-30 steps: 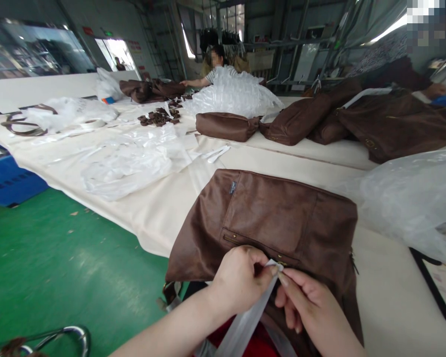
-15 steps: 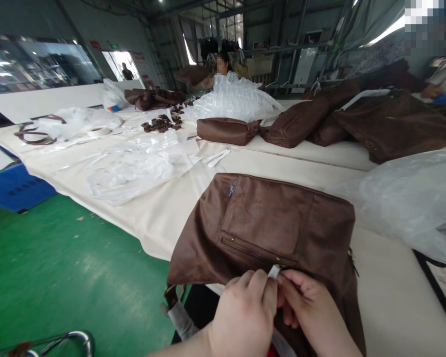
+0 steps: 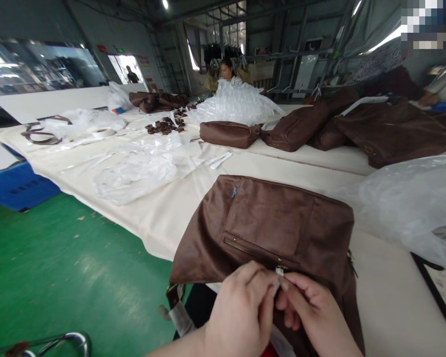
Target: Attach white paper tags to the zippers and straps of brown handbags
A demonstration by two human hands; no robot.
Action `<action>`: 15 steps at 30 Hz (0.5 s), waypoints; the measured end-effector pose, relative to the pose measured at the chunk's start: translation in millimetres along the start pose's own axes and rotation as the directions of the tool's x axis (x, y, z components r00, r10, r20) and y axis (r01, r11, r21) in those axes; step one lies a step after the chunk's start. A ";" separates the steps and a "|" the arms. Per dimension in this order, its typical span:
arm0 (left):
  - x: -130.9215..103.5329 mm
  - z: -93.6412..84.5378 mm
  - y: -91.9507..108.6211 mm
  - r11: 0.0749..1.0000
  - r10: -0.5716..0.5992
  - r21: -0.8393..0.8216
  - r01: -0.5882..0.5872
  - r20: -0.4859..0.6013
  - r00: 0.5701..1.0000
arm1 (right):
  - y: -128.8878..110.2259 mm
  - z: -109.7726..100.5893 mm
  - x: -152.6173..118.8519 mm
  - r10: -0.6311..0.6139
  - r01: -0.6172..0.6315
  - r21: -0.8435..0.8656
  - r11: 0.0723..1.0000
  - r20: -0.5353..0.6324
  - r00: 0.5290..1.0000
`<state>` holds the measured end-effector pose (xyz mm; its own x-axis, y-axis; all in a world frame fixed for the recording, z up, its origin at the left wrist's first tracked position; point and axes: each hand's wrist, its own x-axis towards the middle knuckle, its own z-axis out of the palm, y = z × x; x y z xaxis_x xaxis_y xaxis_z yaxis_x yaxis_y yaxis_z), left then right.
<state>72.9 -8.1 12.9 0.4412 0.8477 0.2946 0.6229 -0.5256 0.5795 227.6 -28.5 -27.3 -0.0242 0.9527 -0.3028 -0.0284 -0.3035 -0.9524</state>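
Observation:
A brown leather bag (image 3: 267,213) lies tilted over the table's near edge, with a brass zipper (image 3: 234,244) and a small dark label (image 3: 234,192) on its face. Just below the zipper line, a small white strip (image 3: 280,271) sits at a brass-coloured metal piece. My left hand (image 3: 241,307) is closed, thumb and fingers pinched at the strip's lower end. From the other side my right hand (image 3: 308,302) pinches the same strip, fingers curled under. Their fingertips meet and hide part of it. To the left hangs a strap end (image 3: 181,317) in pale wrapping.
More brown bags (image 3: 293,124) line the table's (image 3: 152,218) far side. Clear plastic (image 3: 144,168) lies to the left, more plastic (image 3: 412,198) to the right. Behind a plastic heap (image 3: 238,104) is a person (image 3: 232,77). A blue crate (image 3: 20,186) stands on the floor.
Less of the white strip sticks up now, and it sits closer to the metal piece. My left fingers have opened slightly and shifted; the right hand stays nearly in place. The view moved slightly.

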 end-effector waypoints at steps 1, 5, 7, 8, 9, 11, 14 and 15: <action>2.6 -4.4 -0.9 0.986 -0.107 -0.131 0.105 -0.007 0.994 | 0.9 0.5 -0.3 -0.004 0.004 0.003 1.000 -0.015 1.000; 13.5 -16.2 -2.4 0.821 -0.343 -0.388 0.418 0.250 0.905 | 8.8 -0.1 -0.5 -0.033 0.031 -0.036 0.999 -0.043 0.999; 18.3 -17.1 -1.3 0.810 -0.316 -0.377 0.449 0.364 0.876 | 12.1 -1.0 -0.7 -0.048 0.045 -0.049 0.998 -0.064 0.997; 20.1 -16.4 -0.6 0.811 -0.299 -0.374 0.450 0.397 0.868 | 12.8 -1.3 -1.0 -0.054 0.050 -0.050 0.997 -0.076 0.996; 21.5 -15.2 0.1 0.802 -0.284 -0.384 0.458 0.431 0.857 | 12.7 -1.4 -1.5 -0.060 0.056 -0.048 0.997 -0.080 0.995; 22.5 -12.0 1.2 0.750 -0.246 -0.426 0.507 0.532 0.810 | 11.1 -1.5 -2.4 -0.075 0.072 -0.044 0.996 -0.077 0.994; 19.1 -7.1 1.7 0.687 -0.214 -0.452 0.569 0.623 0.753 | 8.4 -1.5 -1.8 -0.098 0.095 -0.043 0.995 -0.070 0.993; 17.2 -5.6 1.4 0.721 -0.213 -0.440 0.535 0.594 0.776 | 8.2 -1.3 -0.7 -0.107 0.104 -0.043 0.994 -0.069 0.992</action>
<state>77.7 6.1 23.0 0.5930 0.7270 -0.3461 0.4007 0.1064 0.9100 228.8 -31.7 -35.0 0.0484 0.9783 -0.2013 0.0125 -0.2021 -0.9793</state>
